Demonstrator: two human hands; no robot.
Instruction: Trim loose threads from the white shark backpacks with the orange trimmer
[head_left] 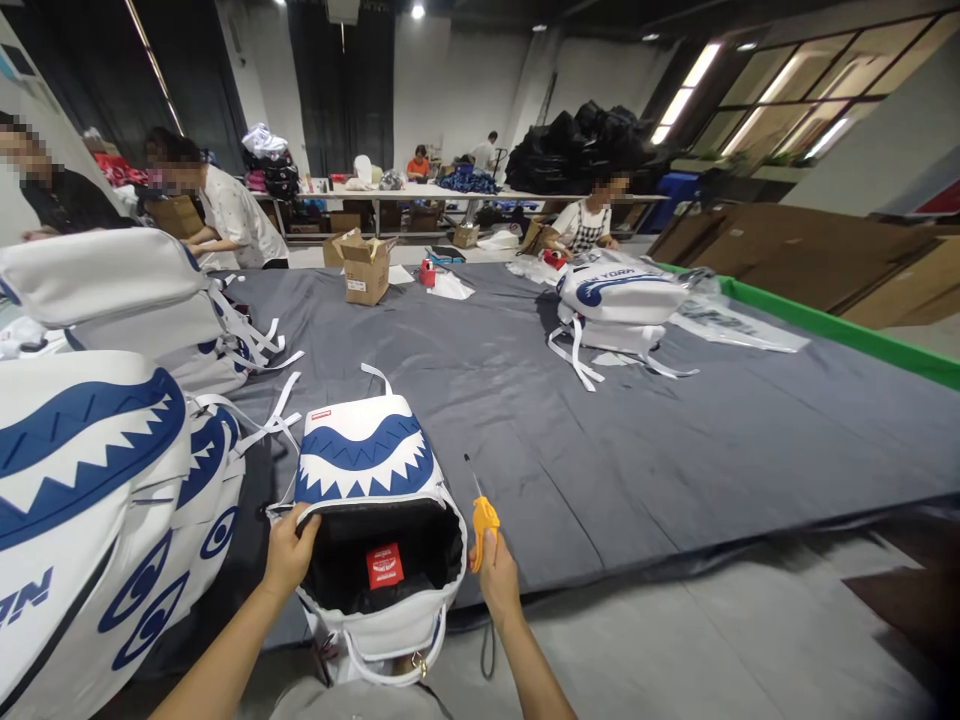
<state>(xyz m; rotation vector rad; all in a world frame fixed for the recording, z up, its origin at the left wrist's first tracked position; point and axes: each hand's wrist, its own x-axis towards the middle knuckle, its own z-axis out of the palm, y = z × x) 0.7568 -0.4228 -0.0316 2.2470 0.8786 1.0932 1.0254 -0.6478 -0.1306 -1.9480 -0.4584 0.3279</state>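
A white backpack (365, 447) with a blue shark-mouth print lies on the grey cloth in front of me, its main compartment gaping towards me. A red label (385, 566) shows against the black lining. My left hand (289, 548) pinches the left edge of the opening, thumb on top. To the right of the bag, my right hand (495, 572) is closed round an orange-handled tool (485, 522) with a thin metal shaft and dark tip pointing away from me. Its exact kind is unclear. The bag's carry handle (386, 672) hangs at the near edge.
Stacked white backpacks (82, 480) crowd the left side. More bags (619, 290) lie across the table beside clear plastic (739, 325). A cardboard box (366, 272) stands at the far edge. Several people work around; one (232, 215) stands far left. A green edge (840, 325) borders the right.
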